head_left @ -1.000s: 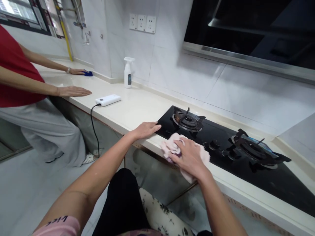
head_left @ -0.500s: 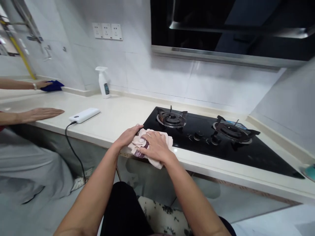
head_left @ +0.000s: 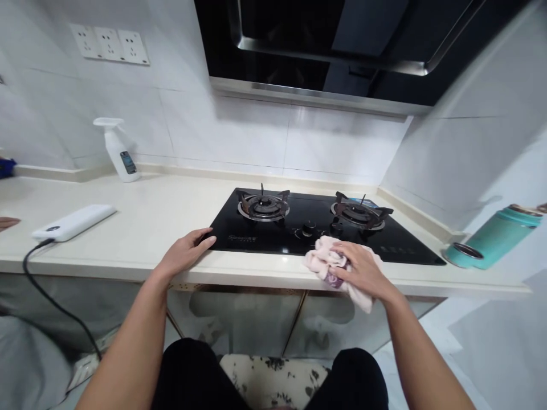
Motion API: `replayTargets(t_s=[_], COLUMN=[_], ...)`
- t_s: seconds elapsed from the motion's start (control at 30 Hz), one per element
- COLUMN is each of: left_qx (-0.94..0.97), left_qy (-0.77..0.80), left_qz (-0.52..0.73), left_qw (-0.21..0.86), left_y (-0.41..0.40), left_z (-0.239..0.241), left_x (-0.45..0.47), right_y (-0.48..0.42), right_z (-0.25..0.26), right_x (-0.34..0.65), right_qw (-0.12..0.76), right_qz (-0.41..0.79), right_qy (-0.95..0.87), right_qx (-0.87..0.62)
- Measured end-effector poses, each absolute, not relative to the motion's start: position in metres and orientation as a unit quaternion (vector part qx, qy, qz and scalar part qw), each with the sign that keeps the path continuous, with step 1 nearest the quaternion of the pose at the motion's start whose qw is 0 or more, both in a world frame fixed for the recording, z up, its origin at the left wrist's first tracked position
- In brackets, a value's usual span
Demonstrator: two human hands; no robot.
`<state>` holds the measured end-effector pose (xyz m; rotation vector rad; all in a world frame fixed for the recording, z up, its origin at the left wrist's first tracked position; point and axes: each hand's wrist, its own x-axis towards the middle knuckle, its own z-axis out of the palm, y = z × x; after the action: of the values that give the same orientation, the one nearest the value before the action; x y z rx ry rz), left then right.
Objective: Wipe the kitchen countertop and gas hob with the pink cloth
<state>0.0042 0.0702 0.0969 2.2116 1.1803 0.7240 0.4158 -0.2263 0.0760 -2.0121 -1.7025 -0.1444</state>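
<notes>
Bunched under my right hand point(head_left: 359, 266) is a pale pink cloth point(head_left: 318, 259) with a purple patterned part. The cloth lies over the front edge of the black gas stove point(head_left: 273, 239) and the counter, one end hanging past the counter's edge. My right fingers curl round it. At the stove's front left corner rests my left hand point(head_left: 186, 251), fingers stretched out on the counter, fingertips at the glass edge, holding nothing. Two burners, the left burner point(head_left: 264, 206) and the right burner point(head_left: 359, 213), stand behind two control knobs point(head_left: 308, 228).
A white spray bottle point(head_left: 117, 151) stands by the back wall. Left on the pale counter point(head_left: 171, 199) lies a white power bank point(head_left: 73, 222) with a black cable point(head_left: 55, 304). A teal bottle point(head_left: 499, 236) lies at the far right. The range hood point(head_left: 316, 85) hangs above. Another person's fingertips point(head_left: 8, 222) show at left.
My right hand has slid right along the stove's front edge with the cloth. My left hand has come off the cloth and stays near the left corner. The view has turned right.
</notes>
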Motion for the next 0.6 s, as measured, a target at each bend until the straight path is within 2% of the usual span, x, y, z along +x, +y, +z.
replayTargets(t_s=[0.13, 0.3, 0.43, 0.6], left_qx=[0.815, 0.822, 0.834, 0.839], left_qy=[0.437, 0.44, 0.442, 0.438], left_qz=[0.277, 0.281, 0.27, 0.269], left_qw=[0.259, 0.228, 0.189, 0.179], left_y=[0.073, 0.079, 0.083, 0.085], left_z=[0.093, 0.088, 0.085, 0.084], left_x=[0.004, 0.006, 0.008, 0.009], right_y=[-0.254, -0.246, -0.21, -0.15], right_z=[0.067, 0.068, 0.083, 0.097], right_x=[0.453, 0.42, 0.355, 0.265], right_qw=[0.252, 0.23, 0.211, 0.218], right_qz=[-0.103, -0.171, -0.128, -0.053], right_qy=[-0.568, -0.479, -0.534, -0.674], right_qx=[-0.777, -0.83, -0.808, -0.704])
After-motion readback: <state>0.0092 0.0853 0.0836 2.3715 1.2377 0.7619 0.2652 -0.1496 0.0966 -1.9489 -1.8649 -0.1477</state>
